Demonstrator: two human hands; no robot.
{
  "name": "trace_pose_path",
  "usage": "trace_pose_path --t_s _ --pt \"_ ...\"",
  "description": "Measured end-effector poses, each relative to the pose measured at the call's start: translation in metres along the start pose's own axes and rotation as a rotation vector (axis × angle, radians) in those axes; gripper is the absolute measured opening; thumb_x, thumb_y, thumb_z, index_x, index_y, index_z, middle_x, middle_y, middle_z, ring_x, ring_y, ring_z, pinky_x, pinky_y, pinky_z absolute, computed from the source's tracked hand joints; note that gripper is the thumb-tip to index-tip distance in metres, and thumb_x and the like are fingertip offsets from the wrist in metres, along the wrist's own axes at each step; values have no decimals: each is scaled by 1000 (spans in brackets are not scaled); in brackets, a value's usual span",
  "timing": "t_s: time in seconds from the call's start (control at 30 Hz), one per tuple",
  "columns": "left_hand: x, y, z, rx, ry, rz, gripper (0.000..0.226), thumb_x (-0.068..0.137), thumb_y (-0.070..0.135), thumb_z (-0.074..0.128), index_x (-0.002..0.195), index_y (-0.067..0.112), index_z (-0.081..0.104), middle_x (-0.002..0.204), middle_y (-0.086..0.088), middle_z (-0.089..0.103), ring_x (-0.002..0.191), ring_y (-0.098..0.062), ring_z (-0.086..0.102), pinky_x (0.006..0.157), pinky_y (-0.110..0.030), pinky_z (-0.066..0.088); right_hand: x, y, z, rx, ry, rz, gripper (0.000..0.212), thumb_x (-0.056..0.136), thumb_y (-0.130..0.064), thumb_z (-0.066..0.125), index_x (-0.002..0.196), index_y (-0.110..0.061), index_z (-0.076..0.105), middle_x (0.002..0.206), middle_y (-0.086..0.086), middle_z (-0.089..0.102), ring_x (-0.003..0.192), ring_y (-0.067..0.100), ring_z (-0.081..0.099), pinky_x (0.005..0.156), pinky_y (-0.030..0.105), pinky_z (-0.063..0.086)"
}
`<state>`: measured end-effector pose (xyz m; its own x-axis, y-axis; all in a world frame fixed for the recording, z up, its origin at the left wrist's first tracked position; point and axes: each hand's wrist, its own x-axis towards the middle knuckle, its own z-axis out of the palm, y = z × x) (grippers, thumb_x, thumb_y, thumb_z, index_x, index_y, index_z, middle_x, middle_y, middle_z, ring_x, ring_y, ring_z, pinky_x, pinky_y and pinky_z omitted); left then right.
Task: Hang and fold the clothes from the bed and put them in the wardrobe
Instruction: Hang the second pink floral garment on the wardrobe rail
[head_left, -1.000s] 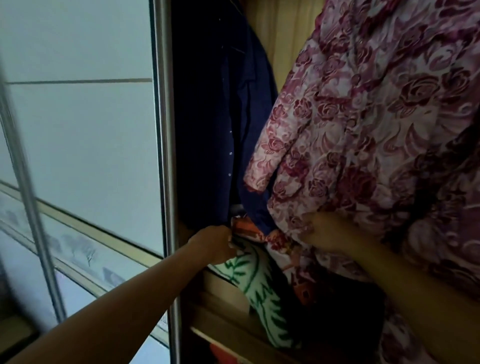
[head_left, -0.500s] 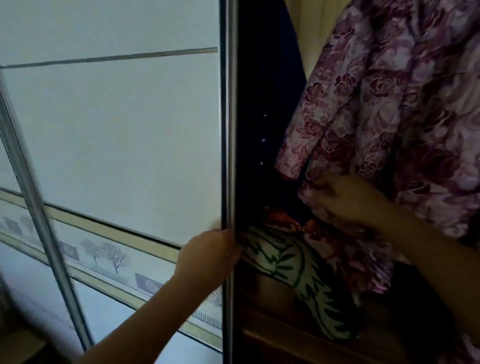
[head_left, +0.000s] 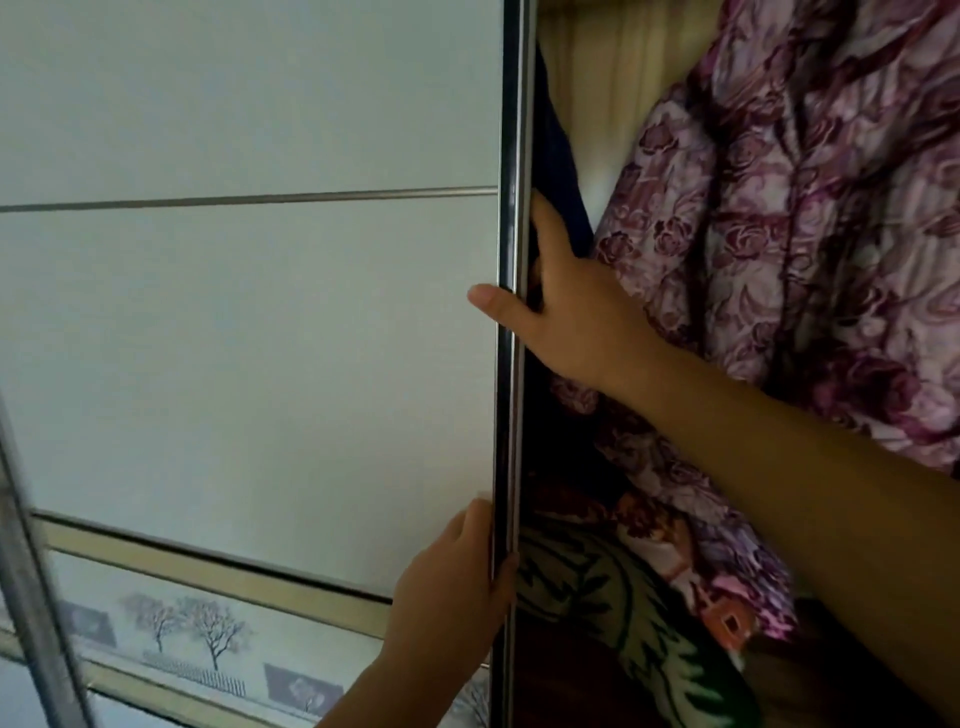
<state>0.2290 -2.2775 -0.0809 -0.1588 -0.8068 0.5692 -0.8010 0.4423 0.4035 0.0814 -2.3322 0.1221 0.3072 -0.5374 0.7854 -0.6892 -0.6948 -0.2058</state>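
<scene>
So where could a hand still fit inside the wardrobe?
Only one bare patch shows: the pale back wall up top, between the door edge and the flowery robe. Lower down it's crowded: the right hand and left hand grip the door edge, and the leafy bundle fills the shelf.

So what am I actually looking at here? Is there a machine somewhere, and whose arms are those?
No machine: a person wears a camera on the head, so you see their own arms from above. Both hands grip the metal edge of a sliding wardrobe door. The left hand holds it low down; the right hand holds it higher, thumb across the front. Inside hang a purple rose-print garment and a dark blue garment. Below lies a green leaf-print fabric. Neither hand holds clothing.
</scene>
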Motion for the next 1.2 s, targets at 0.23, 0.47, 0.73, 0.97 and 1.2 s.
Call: trace_pose_path --t_s 0.23,0.47,0.73,0.97,1.2 --pt "-2 29 13 -14 -41 69 34 97 43 52 122 39 28 97 17 53 82 -9 60 67 -26 49 -23 7 -14 23 60 70 85 102 -42 51 160 -20 -7 90 3 64 64 15 60 63 32 51" --pt "-5 78 39 -26 -125 164 40 98 44 51 130 39 26 102 15 58 85 -11 62 71 -33 56 -60 34 -68 -137 97 149 79 105 -41 44 160 -11 -3 110 21 66 85 30 64 80 40 53" --pt "-5 145 82 122 -103 468 43 92 32 62 130 26 41 109 4 65 90 -19 66 65 -32 55 -109 75 -142 -203 161 240 77 106 -40 42 159 -5 -1 109 28 66 93 38 65 88 40 53" --pt "8 174 118 375 97 864 78 71 32 77 143 21 50 156 -17 36 145 -39 32 110 -66 28 -161 101 -199 -532 230 343 69 107 -32 38 158 0 4 101 25 65 81 39 63 68 41 50" --pt "22 216 149 434 45 1005 96 81 54 67 158 21 22 166 -17 1 153 -35 4 119 -62 12 -212 110 -249 -1239 199 338 76 99 -37 49 156 3 17 159 27 25 147 44 24 114 60 30"
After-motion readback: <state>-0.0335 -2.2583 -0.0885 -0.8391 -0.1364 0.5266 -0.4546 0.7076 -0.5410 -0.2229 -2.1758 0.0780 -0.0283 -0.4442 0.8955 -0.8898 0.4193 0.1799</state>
